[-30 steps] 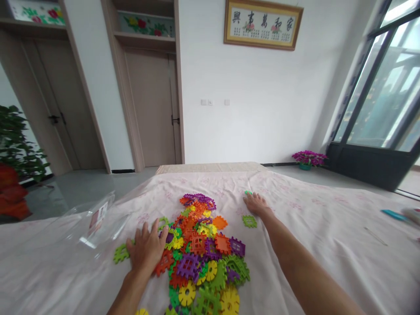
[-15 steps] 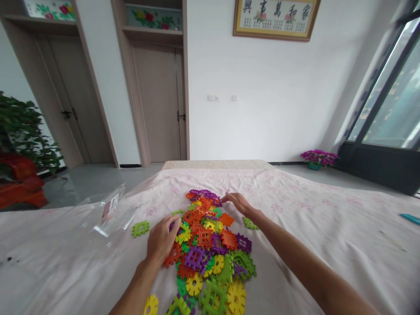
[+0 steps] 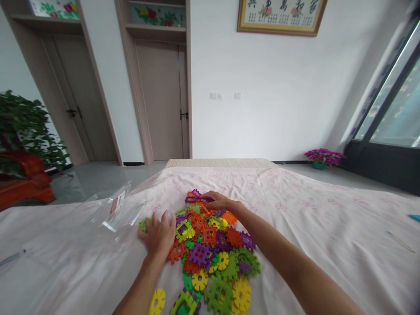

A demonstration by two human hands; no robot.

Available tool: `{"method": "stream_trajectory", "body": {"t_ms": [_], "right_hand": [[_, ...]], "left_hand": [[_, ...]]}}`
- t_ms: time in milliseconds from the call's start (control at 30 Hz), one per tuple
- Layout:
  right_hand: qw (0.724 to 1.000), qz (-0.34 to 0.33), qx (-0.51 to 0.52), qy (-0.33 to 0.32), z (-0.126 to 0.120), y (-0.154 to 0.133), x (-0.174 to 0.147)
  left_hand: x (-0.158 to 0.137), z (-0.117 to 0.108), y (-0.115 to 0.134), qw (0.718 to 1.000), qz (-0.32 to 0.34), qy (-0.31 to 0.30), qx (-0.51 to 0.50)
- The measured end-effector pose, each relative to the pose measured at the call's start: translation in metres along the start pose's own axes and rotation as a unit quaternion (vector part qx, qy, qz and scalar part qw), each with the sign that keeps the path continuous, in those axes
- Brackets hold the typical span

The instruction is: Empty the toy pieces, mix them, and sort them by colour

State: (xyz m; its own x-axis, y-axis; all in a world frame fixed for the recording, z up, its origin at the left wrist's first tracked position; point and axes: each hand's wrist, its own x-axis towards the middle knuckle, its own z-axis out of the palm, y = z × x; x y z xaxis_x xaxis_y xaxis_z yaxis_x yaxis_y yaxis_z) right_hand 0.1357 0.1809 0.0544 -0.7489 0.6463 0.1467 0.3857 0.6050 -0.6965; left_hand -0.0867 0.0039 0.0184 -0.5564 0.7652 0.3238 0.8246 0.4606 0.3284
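Colourful plastic building pieces (image 3: pixel 210 235) lie in a long heap on the flowered cloth, square notched ones mixed with slotted discs. My left hand (image 3: pixel 159 232) is at the heap's left side, palm down with fingers spread. Partly under its fingertips sits a green notched piece (image 3: pixel 143 225). Over the far end of the heap reaches my right hand (image 3: pixel 219 201), its fingers stretched across orange and purple pieces (image 3: pixel 194 196). It touches the pieces there, and its fingertips are partly hidden. At the near end are a yellow disc (image 3: pixel 157 301) and a green square piece (image 3: pixel 219 294).
A clear plastic bag with a label (image 3: pixel 116 206) rests on the cloth to the left. Farther left is a pen (image 3: pixel 13 257). On the right lie a thin stick (image 3: pixel 400 242) and a blue object (image 3: pixel 415 217). The pale cloth (image 3: pixel 315 245) has folds.
My left hand has spread its fingers and shifted left onto the loose green piece. My right hand has moved left from beside the heap onto its far end. The view has shifted slightly.
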Motion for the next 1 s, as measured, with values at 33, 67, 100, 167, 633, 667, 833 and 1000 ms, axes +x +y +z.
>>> {"method": "stream_trajectory", "body": {"t_ms": [33,67,100,167,633,667,833,1000], "right_hand": [[1.0,-0.013,0.009,-0.026,0.0,-0.004,-0.008],[0.998,-0.024,0.019,-0.053,0.0,-0.01,-0.017],[0.996,-0.032,0.032,-0.076,0.0,-0.017,-0.027],[0.991,-0.033,0.07,-0.106,0.001,-0.035,-0.05],[0.982,0.173,-0.053,-0.059,-0.051,-0.017,-0.215],[0.984,0.149,-0.051,-0.08,-0.045,-0.024,-0.223],[0.986,0.113,-0.107,-0.062,0.002,-0.063,-0.237],[0.971,0.157,-0.17,0.058,0.035,-0.083,-0.219]], "left_hand": [[0.001,0.0,0.0,1.0,0.006,-0.006,-0.01],[0.002,0.0,-0.001,0.999,0.018,-0.012,-0.028],[0.002,-0.001,0.0,0.998,0.035,-0.021,-0.055],[0.001,-0.002,0.002,0.985,0.083,-0.053,-0.139],[0.01,-0.038,-0.021,0.814,0.166,-0.343,-0.437],[0.008,-0.043,-0.023,0.796,0.187,-0.377,-0.435],[-0.013,-0.048,-0.021,0.831,0.257,-0.34,-0.356],[-0.037,-0.029,0.0,0.864,0.213,-0.249,-0.383]]}}
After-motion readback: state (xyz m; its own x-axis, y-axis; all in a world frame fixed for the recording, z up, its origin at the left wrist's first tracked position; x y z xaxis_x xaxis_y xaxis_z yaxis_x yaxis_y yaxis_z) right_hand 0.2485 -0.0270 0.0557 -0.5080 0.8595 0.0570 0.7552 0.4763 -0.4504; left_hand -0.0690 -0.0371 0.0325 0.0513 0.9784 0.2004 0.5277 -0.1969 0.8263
